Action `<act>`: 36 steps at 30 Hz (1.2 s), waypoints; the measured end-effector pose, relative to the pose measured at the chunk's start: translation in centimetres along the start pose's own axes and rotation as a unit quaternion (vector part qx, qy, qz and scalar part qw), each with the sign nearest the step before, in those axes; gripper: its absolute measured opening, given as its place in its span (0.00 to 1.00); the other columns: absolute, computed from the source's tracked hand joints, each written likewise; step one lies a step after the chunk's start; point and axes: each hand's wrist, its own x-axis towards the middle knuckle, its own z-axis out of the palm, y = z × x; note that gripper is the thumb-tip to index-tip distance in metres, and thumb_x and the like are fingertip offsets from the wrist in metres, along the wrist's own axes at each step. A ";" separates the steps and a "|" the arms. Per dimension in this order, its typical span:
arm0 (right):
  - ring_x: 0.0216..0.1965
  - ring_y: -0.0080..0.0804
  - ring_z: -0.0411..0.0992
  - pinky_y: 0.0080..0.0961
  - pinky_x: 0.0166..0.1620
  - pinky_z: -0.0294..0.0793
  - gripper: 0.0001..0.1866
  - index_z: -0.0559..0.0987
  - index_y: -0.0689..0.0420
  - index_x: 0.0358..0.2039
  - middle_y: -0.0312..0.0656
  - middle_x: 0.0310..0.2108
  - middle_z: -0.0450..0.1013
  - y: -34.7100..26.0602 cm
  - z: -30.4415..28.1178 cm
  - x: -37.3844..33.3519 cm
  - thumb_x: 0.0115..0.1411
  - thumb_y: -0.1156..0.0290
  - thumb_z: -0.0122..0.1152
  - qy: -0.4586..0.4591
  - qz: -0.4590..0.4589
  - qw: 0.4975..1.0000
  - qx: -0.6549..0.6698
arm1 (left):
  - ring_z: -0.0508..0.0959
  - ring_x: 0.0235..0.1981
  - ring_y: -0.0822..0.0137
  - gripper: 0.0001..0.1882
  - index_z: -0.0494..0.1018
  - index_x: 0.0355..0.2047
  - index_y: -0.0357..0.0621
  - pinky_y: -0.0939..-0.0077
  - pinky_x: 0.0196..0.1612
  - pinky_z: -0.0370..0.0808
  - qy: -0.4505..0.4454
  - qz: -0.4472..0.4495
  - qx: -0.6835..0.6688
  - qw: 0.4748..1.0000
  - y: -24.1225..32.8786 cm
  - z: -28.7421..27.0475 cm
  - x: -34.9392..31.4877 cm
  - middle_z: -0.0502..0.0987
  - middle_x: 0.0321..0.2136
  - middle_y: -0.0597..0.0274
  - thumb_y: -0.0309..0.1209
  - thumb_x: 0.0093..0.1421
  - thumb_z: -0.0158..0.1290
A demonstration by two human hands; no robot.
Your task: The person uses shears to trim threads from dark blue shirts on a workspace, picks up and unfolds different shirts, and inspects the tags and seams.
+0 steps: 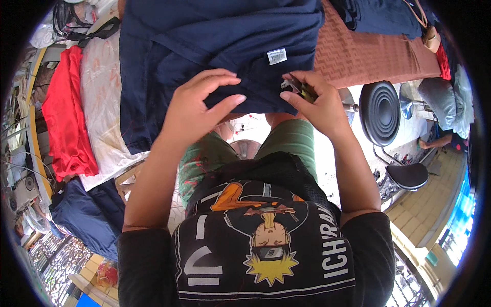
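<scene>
Dark navy fabric lies spread before me, its near edge hanging over my knees. A white tag with a printed barcode sits on it, just beyond my right hand. My left hand hovers over the cloth with its thumb and fingers apart and nothing between them. Closed around small thread snips is my right hand; a dark blade and a yellow-green part show between thumb and fingers. The rest of the tool is hidden in the palm.
Red cloth and a pale sheet lie at the left, with more navy cloth below. Brown patterned fabric covers the surface at the right. A round black stool stands beside it. Another person's arm shows far right.
</scene>
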 end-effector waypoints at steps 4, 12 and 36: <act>0.37 0.36 0.76 0.27 0.41 0.73 0.17 0.74 0.58 0.47 0.46 0.34 0.75 -2.1 -0.3 0.5 0.58 0.72 0.63 0.009 0.031 0.999 0.015 | 0.78 0.42 0.58 0.21 0.78 0.40 0.39 0.69 0.45 0.75 0.108 0.015 0.092 0.990 0.6 4.1 0.2 0.78 0.43 0.59 0.37 0.48 0.66; 0.34 0.36 0.76 0.28 0.39 0.72 0.11 0.76 0.61 0.43 0.48 0.31 0.77 -0.6 2.9 0.5 0.59 0.74 0.59 -0.022 0.049 0.996 0.075 | 0.77 0.39 0.60 0.12 0.80 0.35 0.41 0.70 0.42 0.75 0.150 0.062 0.176 0.971 -0.7 6.2 0.3 0.79 0.39 0.64 0.26 0.48 0.63; 0.33 0.42 0.77 0.32 0.38 0.75 0.15 0.73 0.59 0.47 0.49 0.36 0.77 -1.4 2.6 0.8 0.59 0.73 0.59 -0.046 -0.041 0.996 -0.060 | 0.80 0.32 0.53 0.10 0.73 0.41 0.42 0.66 0.37 0.76 -0.094 0.038 0.118 0.988 -1.8 1.5 4.6 0.79 0.31 0.54 0.31 0.60 0.54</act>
